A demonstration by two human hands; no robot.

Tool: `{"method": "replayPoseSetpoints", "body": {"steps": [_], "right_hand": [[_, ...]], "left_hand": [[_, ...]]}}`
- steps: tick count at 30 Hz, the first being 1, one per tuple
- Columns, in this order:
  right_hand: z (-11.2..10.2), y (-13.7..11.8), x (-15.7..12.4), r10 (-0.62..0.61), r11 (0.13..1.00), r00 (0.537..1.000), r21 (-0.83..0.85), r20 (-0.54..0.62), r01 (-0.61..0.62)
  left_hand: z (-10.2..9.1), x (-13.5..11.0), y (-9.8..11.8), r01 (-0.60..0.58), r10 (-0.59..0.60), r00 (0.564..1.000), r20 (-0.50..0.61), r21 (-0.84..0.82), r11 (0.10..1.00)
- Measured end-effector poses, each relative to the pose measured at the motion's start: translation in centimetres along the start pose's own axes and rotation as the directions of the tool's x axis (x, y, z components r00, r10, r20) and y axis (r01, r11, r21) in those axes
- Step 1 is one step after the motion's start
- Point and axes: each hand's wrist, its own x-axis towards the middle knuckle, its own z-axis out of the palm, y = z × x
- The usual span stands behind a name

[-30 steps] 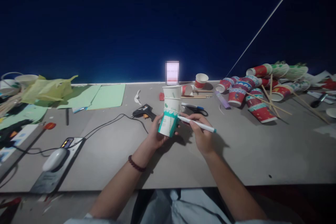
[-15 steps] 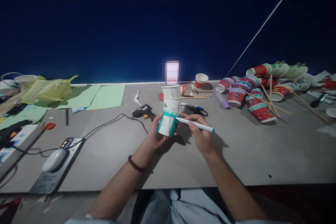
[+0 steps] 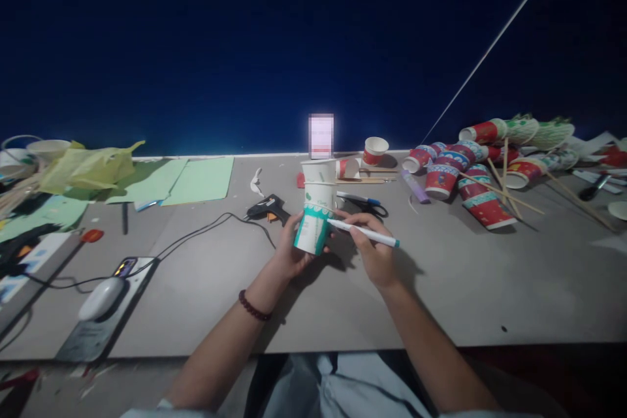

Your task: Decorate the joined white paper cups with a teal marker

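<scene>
My left hand (image 3: 292, 249) is wrapped round the lower part of a stack of paper cups (image 3: 317, 199), its fingers partly hidden behind them. The stack is nearly upright, white above and coloured teal round the bottom cup. In my right hand (image 3: 376, 249) is a white marker (image 3: 368, 233) with a teal end. Its tip meets the right side of the teal area on the lower cup. A black hot glue gun (image 3: 268, 208) lies just left of the stack. Behind my right hand are scissors (image 3: 377, 209) and a blue-ended pen (image 3: 360, 198).
Decorated paper cups (image 3: 443, 177) and wooden sticks (image 3: 502, 192) lie in a pile at right. Green paper sheets (image 3: 200, 181) and a yellow plastic bag (image 3: 91, 170) are at left, near a phone (image 3: 105, 323), a power strip (image 3: 36, 274) and the glue gun's cable (image 3: 189, 240).
The cup stack and the marker have shifted very slightly left. Both hands keep their hold, and nothing else has visibly moved.
</scene>
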Motion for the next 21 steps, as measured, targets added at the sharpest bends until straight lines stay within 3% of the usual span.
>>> {"method": "replayPoseSetpoints", "body": {"steps": [5, 13, 21], "right_hand": [[-0.14, -0.25, 0.06, -0.010, 0.999, 0.997, -0.034, 0.081, 0.013], [0.03, -0.11, -0.01, -0.012, 1.000, 1.000, -0.019, 0.004, 0.012], [-0.16, -0.42, 0.11, -0.009, 0.999, 0.996, -0.034, 0.086, 0.012]], "left_hand": [[-0.11, 0.07, 0.05, 0.007, -0.006, 1.000, 0.017, -0.034, 0.999], [-0.13, 0.07, 0.01, -0.002, 0.002, 1.000, 0.018, 0.008, 1.000], [-0.09, 0.00, -0.01, -0.025, 0.024, 0.999, -0.023, -0.042, 0.999]]}}
